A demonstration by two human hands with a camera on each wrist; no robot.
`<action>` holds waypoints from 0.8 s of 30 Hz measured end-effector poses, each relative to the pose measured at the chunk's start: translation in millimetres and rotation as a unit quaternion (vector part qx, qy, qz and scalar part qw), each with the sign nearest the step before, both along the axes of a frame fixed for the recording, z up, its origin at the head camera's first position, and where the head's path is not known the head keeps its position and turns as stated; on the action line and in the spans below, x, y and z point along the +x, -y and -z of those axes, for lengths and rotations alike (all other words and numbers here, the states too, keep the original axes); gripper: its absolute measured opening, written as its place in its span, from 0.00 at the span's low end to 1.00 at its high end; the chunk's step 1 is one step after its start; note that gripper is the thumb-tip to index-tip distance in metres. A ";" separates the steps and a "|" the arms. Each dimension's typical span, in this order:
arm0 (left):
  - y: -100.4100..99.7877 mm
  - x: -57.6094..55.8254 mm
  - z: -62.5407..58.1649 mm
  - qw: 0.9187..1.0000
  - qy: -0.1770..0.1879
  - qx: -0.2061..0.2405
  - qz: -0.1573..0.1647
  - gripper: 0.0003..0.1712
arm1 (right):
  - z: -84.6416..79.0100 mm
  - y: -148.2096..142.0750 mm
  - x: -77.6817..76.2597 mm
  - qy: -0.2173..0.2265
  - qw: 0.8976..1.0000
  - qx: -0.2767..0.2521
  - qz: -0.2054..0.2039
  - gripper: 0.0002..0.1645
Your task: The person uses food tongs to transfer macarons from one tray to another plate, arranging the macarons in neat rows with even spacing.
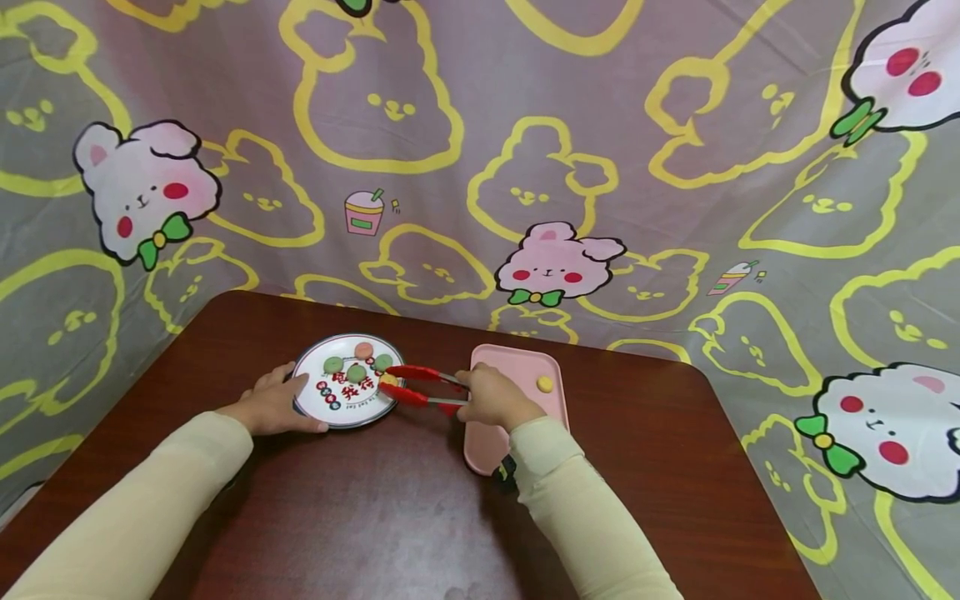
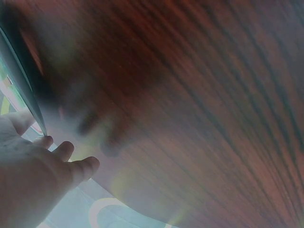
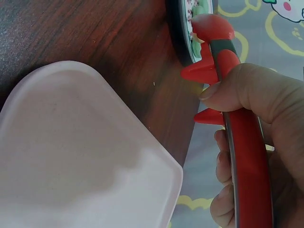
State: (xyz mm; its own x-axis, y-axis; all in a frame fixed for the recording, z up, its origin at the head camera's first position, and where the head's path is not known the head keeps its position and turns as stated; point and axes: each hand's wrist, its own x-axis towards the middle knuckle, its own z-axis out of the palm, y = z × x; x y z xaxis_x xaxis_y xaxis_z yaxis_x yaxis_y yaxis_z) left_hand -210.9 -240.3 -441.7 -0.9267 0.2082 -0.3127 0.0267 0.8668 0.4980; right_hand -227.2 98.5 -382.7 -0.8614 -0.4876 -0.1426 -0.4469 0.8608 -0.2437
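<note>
My left hand (image 1: pixel 273 402) holds the left rim of a white plate (image 1: pixel 360 414) with red lettering, thumb along the near edge. In the left wrist view its fingers (image 2: pixel 64 151) sit at the rim. The plate bears three green macaron-like rounds (image 1: pixel 356 374), a pink round (image 1: pixel 363 350) and a yellow round (image 1: pixel 388 380). My right hand (image 1: pixel 495 398) grips red-and-steel tongs (image 1: pixel 420 373), thumb pressed on the handle in the right wrist view. The red tips reach over the plate's right edge, one on either side of the yellow round.
A pink tray (image 1: pixel 516 354) lies to the right, partly beneath my right hand and forearm. Another yellow round (image 1: pixel 544 384) is on it. By the tray's near edge, a small dark object (image 1: pixel 506 473) shows at my right wrist. A patterned curtain (image 1: pixel 420 192) hangs behind the brown table (image 1: pixel 360 500).
</note>
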 end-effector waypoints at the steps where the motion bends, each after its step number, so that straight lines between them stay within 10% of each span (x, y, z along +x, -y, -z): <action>1: 0.0 -0.1 0.1 1.000 -0.001 -0.001 0.000 0.69 | 0.4 0.2 -0.2 -0.001 1.000 0.001 0.000 0.26; 24: -0.2 0.0 -1.2 1.000 0.002 0.005 -0.001 0.68 | 0.1 8.6 -7.5 0.020 1.000 0.017 0.013 0.26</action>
State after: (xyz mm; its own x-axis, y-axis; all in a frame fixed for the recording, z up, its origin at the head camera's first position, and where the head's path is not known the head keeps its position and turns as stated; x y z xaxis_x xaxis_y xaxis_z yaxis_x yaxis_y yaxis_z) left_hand -210.9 -240.1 -440.5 -0.9258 0.2087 -0.3151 0.0217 0.8617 0.5069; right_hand -234.7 89.8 -382.8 -0.8667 -0.4594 -0.1944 -0.4146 0.8801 -0.2311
